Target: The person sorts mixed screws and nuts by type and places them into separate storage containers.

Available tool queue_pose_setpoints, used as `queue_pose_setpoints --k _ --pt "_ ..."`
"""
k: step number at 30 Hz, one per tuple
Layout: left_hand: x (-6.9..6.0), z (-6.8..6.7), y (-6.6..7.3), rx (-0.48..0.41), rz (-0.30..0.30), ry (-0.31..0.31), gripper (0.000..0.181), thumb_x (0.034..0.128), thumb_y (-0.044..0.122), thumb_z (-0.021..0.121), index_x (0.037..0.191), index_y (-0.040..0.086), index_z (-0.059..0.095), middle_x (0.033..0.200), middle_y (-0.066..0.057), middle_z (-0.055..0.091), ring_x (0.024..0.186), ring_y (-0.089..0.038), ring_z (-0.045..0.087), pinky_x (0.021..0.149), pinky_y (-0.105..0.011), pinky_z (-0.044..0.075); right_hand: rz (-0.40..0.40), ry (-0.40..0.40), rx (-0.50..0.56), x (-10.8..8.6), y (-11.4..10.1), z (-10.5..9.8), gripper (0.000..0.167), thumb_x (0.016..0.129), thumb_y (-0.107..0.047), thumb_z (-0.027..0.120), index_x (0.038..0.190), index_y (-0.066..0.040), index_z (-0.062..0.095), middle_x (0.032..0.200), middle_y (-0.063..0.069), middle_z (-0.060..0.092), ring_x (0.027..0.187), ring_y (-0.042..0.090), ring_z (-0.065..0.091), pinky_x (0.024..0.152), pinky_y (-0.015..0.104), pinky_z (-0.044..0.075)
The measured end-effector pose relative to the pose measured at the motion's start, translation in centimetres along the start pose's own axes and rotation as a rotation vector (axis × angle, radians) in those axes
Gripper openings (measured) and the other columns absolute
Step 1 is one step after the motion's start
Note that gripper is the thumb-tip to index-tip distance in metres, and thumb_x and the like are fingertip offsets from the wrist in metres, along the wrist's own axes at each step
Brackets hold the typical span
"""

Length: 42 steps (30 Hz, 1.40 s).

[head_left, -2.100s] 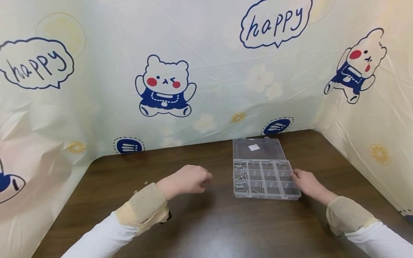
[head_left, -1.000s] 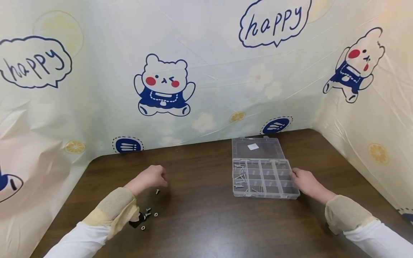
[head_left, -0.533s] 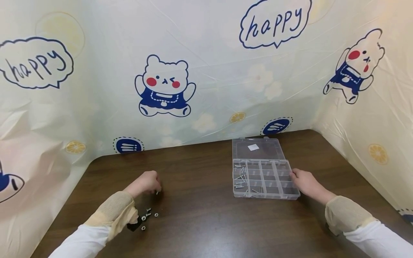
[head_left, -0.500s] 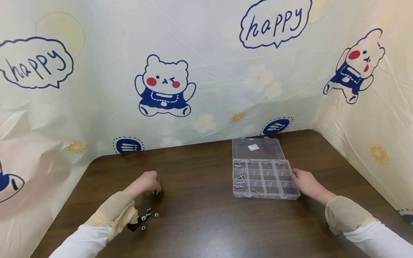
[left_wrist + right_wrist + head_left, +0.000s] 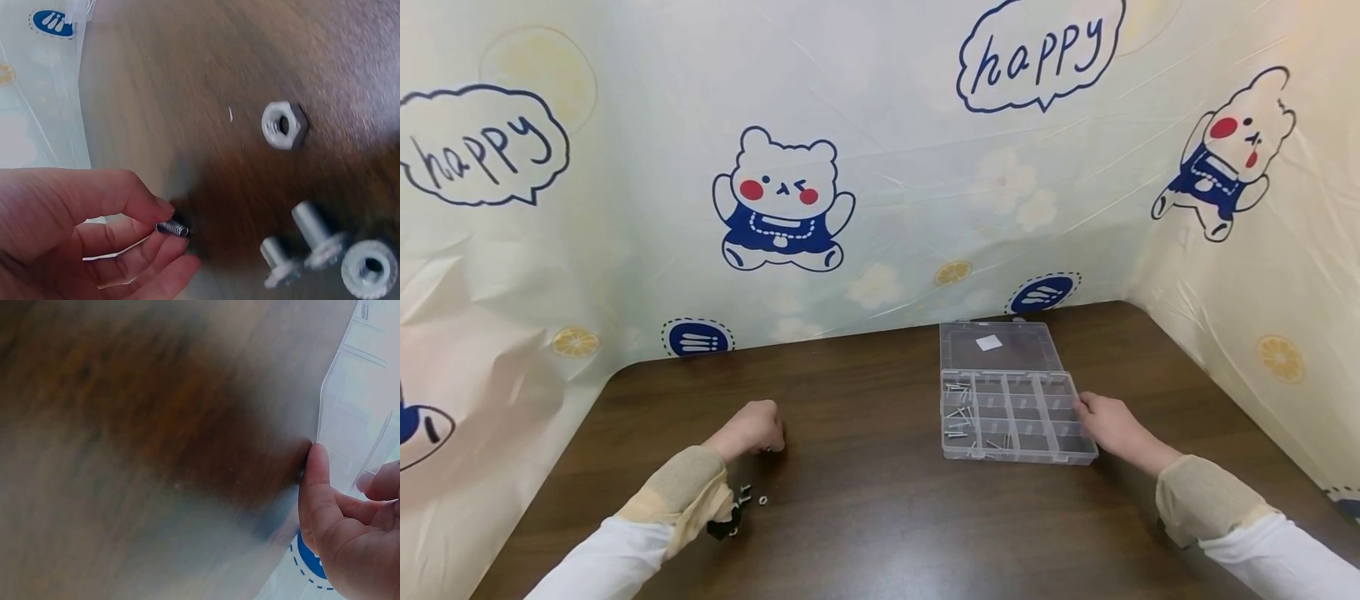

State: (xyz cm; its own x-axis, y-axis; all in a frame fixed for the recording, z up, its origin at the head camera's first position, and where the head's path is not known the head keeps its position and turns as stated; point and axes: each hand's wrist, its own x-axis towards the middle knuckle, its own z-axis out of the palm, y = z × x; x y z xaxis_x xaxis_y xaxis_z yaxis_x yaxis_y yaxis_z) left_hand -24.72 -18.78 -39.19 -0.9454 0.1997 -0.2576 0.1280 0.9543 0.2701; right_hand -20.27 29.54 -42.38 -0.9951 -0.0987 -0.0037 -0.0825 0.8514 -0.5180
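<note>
In the left wrist view my left hand [image 5: 106, 231] pinches a small threaded screw [image 5: 173, 228] between thumb and fingers, its threaded end showing. The head view has that left hand [image 5: 750, 428] low over the left half of the table, the screw mostly hidden. My right hand [image 5: 1112, 422] holds the right side of a clear divided box [image 5: 1019, 457], whose lid [image 5: 1015, 358] lies folded back. Screws [image 5: 958, 414] lie in the box's left column, and several more are in the front compartment beside it. In the right wrist view my right hand [image 5: 350, 531] has its fingers at the box edge.
A hex nut [image 5: 284, 125], two short bolts [image 5: 315, 234] and a round flanged nut [image 5: 369, 269] lie on the table near my left hand. The brown table [image 5: 880, 533] is backed by a printed curtain [image 5: 895, 167].
My left hand has moved left from mid-table to the loose hardware, and the screw that lay there is now pinched in its fingers. My right hand stays at the box.
</note>
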Motion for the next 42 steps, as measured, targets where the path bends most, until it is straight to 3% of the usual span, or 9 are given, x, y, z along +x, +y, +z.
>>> queue_pose_setpoints --k 5,11,16,28,35,42 --pt "0.2 0.1 0.8 0.017 0.026 0.006 0.024 0.0581 -0.003 0.053 0.045 0.014 0.043 0.042 0.007 0.037 0.039 -0.009 0.035 0.043 -0.022 0.028 -0.001 -0.001 -0.002 0.0 -0.1 0.0 0.028 0.093 -0.008 0.038 0.100 0.016 0.051 0.075 0.014 0.058 0.068 0.022 0.058 0.062 0.039 0.046" --pt "0.7 0.0 2.1 -0.010 0.104 0.073 0.014 0.0601 -0.002 0.063 0.055 0.011 0.058 0.053 0.005 0.049 0.052 -0.012 0.043 0.050 -0.024 0.035 -0.003 -0.005 -0.001 0.0 -0.1 -0.1 0.029 0.092 -0.008 0.037 0.100 0.016 0.051 0.075 0.014 0.058 0.069 0.023 0.056 0.062 0.039 0.046" --pt "1.2 0.0 3.7 -0.040 0.127 0.073 0.015 0.0619 -0.003 0.063 0.059 0.011 0.060 0.058 0.004 0.052 0.054 -0.012 0.045 0.051 -0.024 0.037 -0.007 -0.009 -0.001 0.0 0.0 0.0 0.030 0.092 -0.008 0.037 0.101 0.017 0.051 0.075 0.013 0.057 0.069 0.022 0.055 0.061 0.038 0.045" --pt "2.4 -0.6 9.7 -0.102 0.290 0.091 0.015 0.0648 -0.004 0.063 0.064 0.011 0.061 0.064 0.001 0.058 0.058 -0.012 0.046 0.054 -0.024 0.040 -0.012 0.000 -0.015 0.0 -0.2 -0.1 0.027 0.093 -0.009 0.038 0.097 0.014 0.052 0.070 0.008 0.053 0.066 0.021 0.052 0.060 0.037 0.043" --pt "3.0 -0.8 13.4 -0.085 0.395 0.084 0.014 0.0685 -0.005 0.062 0.070 0.008 0.064 0.068 0.002 0.058 0.062 -0.012 0.048 0.057 -0.024 0.041 -0.006 -0.005 -0.001 -0.1 -0.2 -0.1 0.028 0.092 -0.008 0.037 0.098 0.015 0.051 0.071 0.010 0.055 0.066 0.021 0.053 0.060 0.037 0.044" --pt "3.5 -0.3 16.1 -0.051 0.488 0.115 0.012 0.0667 -0.004 0.062 0.071 0.006 0.065 0.070 -0.001 0.061 0.063 -0.011 0.048 0.059 -0.023 0.041 -0.018 0.009 -0.033 0.1 0.1 0.1 0.030 0.092 -0.009 0.038 0.101 0.017 0.051 0.077 0.016 0.058 0.071 0.025 0.054 0.065 0.043 0.045"
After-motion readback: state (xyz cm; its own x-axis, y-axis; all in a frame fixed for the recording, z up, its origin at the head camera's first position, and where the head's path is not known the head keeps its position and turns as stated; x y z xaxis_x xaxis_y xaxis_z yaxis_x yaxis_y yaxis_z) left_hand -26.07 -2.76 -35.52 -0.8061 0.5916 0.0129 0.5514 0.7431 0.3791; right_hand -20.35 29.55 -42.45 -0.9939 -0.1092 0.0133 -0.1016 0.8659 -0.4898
